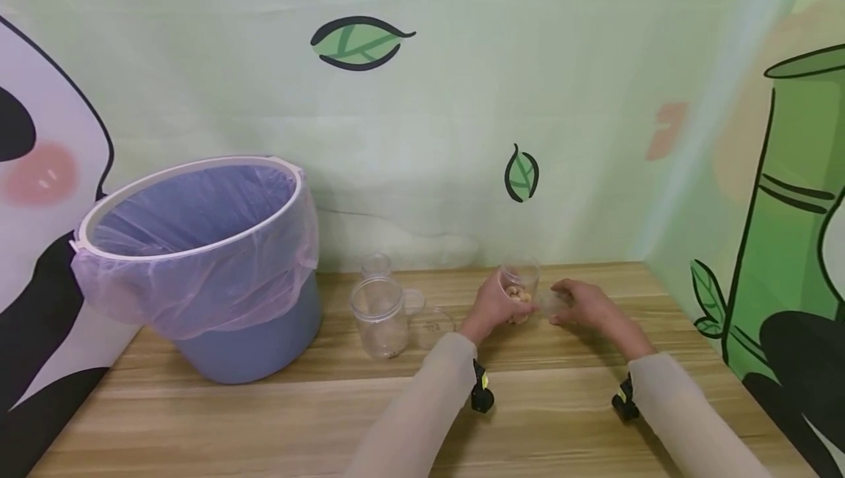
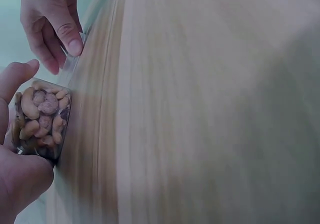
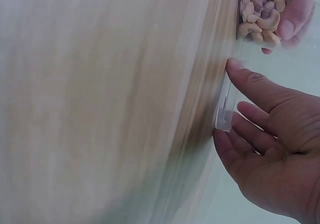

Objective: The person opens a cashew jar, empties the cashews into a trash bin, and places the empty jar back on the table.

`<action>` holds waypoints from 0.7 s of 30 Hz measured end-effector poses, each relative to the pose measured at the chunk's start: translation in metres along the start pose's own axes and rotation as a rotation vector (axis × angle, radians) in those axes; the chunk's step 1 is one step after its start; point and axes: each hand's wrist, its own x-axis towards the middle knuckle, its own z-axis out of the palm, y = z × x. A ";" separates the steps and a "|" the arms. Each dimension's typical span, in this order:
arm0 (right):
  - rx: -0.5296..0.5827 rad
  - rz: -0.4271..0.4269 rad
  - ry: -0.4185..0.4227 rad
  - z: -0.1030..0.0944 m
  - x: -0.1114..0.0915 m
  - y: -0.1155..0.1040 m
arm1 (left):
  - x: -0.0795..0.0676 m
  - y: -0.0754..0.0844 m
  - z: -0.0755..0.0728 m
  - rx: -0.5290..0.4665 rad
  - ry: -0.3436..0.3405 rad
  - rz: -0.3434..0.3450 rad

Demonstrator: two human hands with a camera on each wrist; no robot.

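My left hand [image 1: 499, 303] grips a clear jar [image 1: 526, 273] that stands on the table near the wall. Cashews and other nuts [image 2: 42, 114] fill its lower part, seen close up in the left wrist view. To the right of the jar, my right hand [image 1: 587, 307] holds a flat clear lid [image 3: 225, 101] by its edges. Thumb and fingers sit at opposite sides of this lid, which lies low at the tabletop. In the right wrist view the nut jar is just beyond the thumb of my right hand.
Left of my hands stands a clear open jar [image 1: 381, 328], with a smaller-looking one [image 1: 376, 265] behind it. Two clear lids, one nearer [image 1: 432, 329] and one farther [image 1: 414, 300], lie beside them. A blue bin [image 1: 257, 342] with a purple liner occupies the left side. A printed cloth wall [image 1: 429, 133] borders the table.
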 end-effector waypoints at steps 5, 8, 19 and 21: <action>0.007 0.031 0.005 0.002 -0.001 -0.003 | -0.009 0.004 -0.009 -0.009 -0.078 -0.010; 0.019 0.033 -0.005 0.002 -0.002 -0.005 | -0.016 0.008 -0.016 -0.004 -0.125 -0.005; 0.069 0.064 -0.051 -0.003 0.000 -0.009 | -0.048 0.046 -0.051 -0.032 -0.163 0.090; 0.070 0.072 -0.053 -0.005 0.000 -0.007 | -0.058 0.060 -0.061 -0.081 -0.189 0.108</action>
